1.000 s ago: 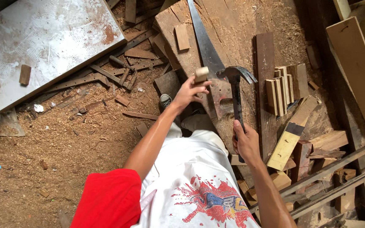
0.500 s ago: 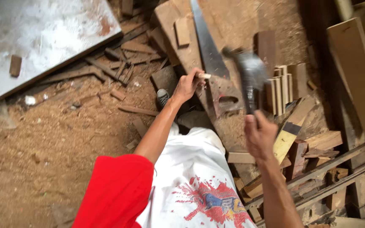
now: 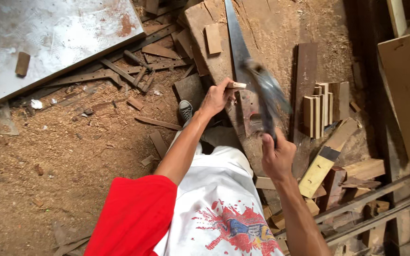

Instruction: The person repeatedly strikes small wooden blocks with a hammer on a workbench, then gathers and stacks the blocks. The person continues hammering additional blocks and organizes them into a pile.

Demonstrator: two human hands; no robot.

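Hands first: our left hand (image 3: 217, 97) reaches forward on a straight arm, fingers pinched around a small pale wooden peg (image 3: 236, 85) whose end sticks out to the right, just above the handle end of a long steel handsaw (image 3: 236, 45). Our right hand (image 3: 277, 156) is drawn closer to the body, wrist bent, fist clenched around the dark handle of a claw hammer (image 3: 264, 92); the hammer is blurred, its head up near the peg and over the saw blade. We cannot tell whether the head touches the peg.

The saw lies flat on a broad weathered wooden slab (image 3: 200, 23), blade pointing away from us, with a small rectangular wood block (image 3: 213, 39) resting just beside it on the left. Below the left hand we see one grey canvas shoe (image 3: 186, 110) planted on the sawdust-covered ground (image 3: 48, 161).

To the right of the hammer stands a dark upright plank (image 3: 305, 71), and next to it a cluster of short pale wooden offcuts (image 3: 321, 106). A yellowish wooden batten with a dark band (image 3: 326, 159) leans near the right wrist. Far left, a scuffed white painted board (image 3: 48, 38) lies flat, with thin dark wood strips (image 3: 124, 68) scattered along its edge. A red sleeve (image 3: 136, 215) and white printed shorts (image 3: 214, 208) fill the foreground.
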